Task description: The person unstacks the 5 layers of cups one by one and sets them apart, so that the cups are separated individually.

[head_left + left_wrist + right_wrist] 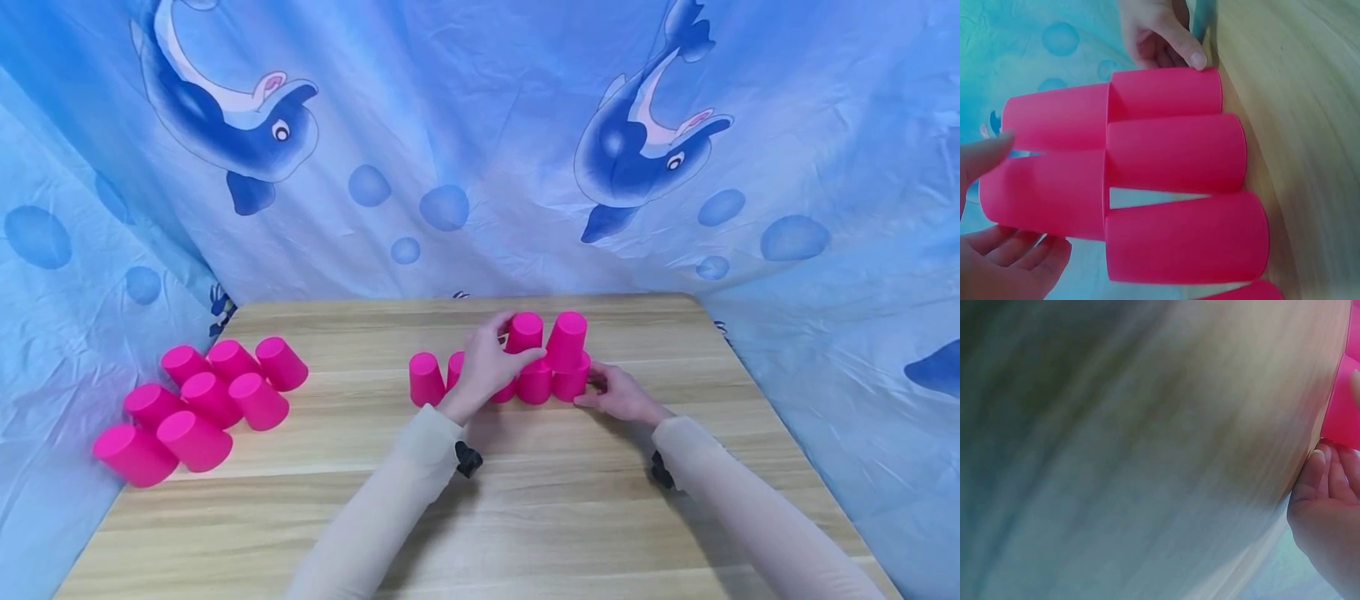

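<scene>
— Sleeves come first in our head view, pale ones running up from the bottom edge to our two hands on the wooden table [525,517]. What does our left hand [487,367] do?

— It curls round the upper left cup [524,332] of the pink cup stack [536,367], thumb and fingers about its side. That stack stands near the middle of the table toward the far edge, upside-down cups in a bottom row with two more on top.

— And our right hand [618,393]?

— It sits at the right end of the bottom row, fingertips against the end cup [572,382]. We cannot tell from here whether it grips or only touches. Well apart, on the left side of the table, lies a loose group of pink cups [198,404]. A blue dolphin curtain [480,150] hangs behind.

— Next, our left wrist view?

— We see the stack sideways, our left fingers [1019,250] curled below the upper cup and the thumb above it. Our right hand's thumb [1188,53] presses the end cup's rim edge.

— And the right wrist view?

— Mostly blurred table. Our right fingers [1329,481] lie loosely bent, touching a pink cup edge [1344,419].
</scene>
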{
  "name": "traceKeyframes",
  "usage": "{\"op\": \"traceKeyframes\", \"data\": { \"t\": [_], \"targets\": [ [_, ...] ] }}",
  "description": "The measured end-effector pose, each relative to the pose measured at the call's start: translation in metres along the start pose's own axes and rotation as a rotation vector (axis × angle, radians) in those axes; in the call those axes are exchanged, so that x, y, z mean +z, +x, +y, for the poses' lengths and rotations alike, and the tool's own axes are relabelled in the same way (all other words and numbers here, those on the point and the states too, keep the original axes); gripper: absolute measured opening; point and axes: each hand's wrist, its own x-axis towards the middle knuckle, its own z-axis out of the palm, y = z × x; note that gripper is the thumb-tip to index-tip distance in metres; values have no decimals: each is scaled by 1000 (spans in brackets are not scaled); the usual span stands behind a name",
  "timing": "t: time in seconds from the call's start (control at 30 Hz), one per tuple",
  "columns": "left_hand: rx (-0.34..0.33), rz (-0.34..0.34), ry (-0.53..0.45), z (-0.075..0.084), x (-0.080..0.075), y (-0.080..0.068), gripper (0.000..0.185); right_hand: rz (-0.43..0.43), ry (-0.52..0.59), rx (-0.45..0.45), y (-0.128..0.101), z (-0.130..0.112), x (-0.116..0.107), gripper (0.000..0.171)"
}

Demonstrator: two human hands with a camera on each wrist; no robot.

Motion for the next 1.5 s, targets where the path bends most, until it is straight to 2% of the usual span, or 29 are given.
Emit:
{"op": "traceKeyframes", "data": {
  "t": [0.17,0.63,0.93,1.2,1.5],
  "targets": [
    [12,17,1,1,2,1,59,-3,2,-9,1,0,0,61],
    [69,81,-91,4,-22,-12,54,5,-14,5,-3,0,-1,63],
    [53,112,-95,3,-46,-27,54,3,-8,-3,-1,-2,0,61],
    [112,156,-152,0,-69,-39,50,-8,-12,-3,-1,-4,-1,62],
    [92,204,-114,-11,-96,-59,51,-11,0,4,-3,-3,1,64]
  ]
}}
